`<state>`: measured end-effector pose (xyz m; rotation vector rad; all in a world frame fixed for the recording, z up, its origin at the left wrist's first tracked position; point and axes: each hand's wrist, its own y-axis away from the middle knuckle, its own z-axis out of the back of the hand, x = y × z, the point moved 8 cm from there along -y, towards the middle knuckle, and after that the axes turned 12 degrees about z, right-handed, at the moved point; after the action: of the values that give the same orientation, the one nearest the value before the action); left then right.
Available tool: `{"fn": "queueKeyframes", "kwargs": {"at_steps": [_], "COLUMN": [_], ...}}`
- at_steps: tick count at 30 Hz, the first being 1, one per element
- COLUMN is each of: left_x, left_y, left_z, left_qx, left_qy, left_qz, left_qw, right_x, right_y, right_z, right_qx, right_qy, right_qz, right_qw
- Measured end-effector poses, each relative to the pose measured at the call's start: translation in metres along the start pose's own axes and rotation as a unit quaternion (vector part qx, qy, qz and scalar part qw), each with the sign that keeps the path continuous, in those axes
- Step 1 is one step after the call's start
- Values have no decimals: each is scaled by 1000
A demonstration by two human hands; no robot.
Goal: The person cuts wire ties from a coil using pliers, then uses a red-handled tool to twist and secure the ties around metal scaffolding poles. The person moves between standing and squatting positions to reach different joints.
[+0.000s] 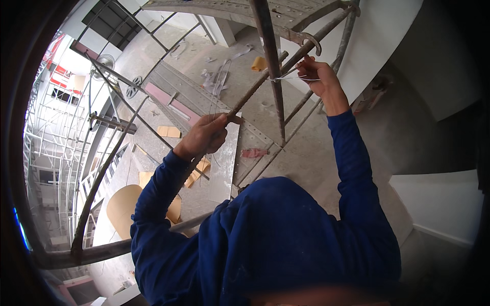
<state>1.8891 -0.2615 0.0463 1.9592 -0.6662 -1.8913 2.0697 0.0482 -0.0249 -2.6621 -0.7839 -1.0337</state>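
My left hand (204, 135) is closed round a rusty, ribbed steel bar (250, 93), which slants up to the right. Loops of thin grey wire (212, 97) rise beside that hand; whether its fingers also grip them I cannot tell. Near its upper end the bar crosses an upright scaffold pipe (276, 97). A thin white wire (292, 78) goes round this crossing and runs right to my right hand (320, 84), whose fingers pinch it. Just above that hand, a curved metal hook (317, 44) sits on a sloping scaffold pipe (326, 31).
A perforated scaffold plank (240, 11) is overhead. Scaffold pipes (109, 250) surround me on the left. Below lie a perforated plank (178, 92), a pink strip (166, 99), tan sheets (122, 209) and a yellow roll (259, 64). A white wall (439, 201) stands at right.
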Motion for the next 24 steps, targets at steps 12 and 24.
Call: {"fn": "queueKeyframes", "kwargs": {"at_steps": [12, 24], "left_x": [-3, 1], "left_y": [4, 1], "left_z": [0, 2], "left_qx": [-4, -7], "left_qy": [-24, -17], "left_qz": [-12, -23], "left_qw": [1000, 1000], "right_x": [-6, 27], "right_y": [15, 2], "right_z": [-7, 7], "right_qx": [19, -35], "right_qy": [-57, 114], "right_qz": [55, 169], "right_qw": [997, 978]}}
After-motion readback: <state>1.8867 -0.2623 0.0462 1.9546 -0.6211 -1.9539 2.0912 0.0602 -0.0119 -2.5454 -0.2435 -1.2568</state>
